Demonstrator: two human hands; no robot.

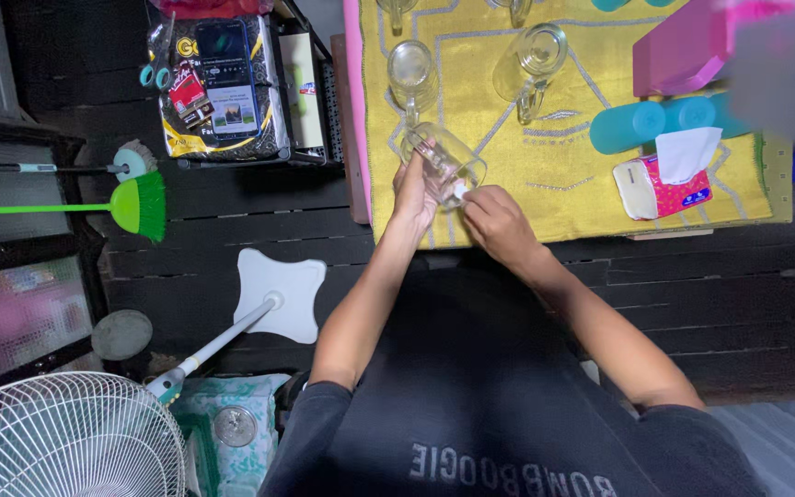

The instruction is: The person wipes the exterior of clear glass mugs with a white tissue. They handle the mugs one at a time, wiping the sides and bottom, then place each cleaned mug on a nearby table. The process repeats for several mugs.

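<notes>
The left hand (413,195) holds a glass mug (443,161) tipped over the counter (545,198) edge. The right hand (494,221) pinches something white, maybe a tissue, at the mug's rim.

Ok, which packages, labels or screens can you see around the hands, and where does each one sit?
Tissue pack: right side of the yellow cloth, soft rectangular pack, cream and red with a blue patch, white tissue sticking up.
Phone: upper left, on a shiny black and yellow bag, dark blue case, screen lit.
Small red packet: beside the phone, on the same bag.
Screen: far left, blurred pink and green.
</notes>
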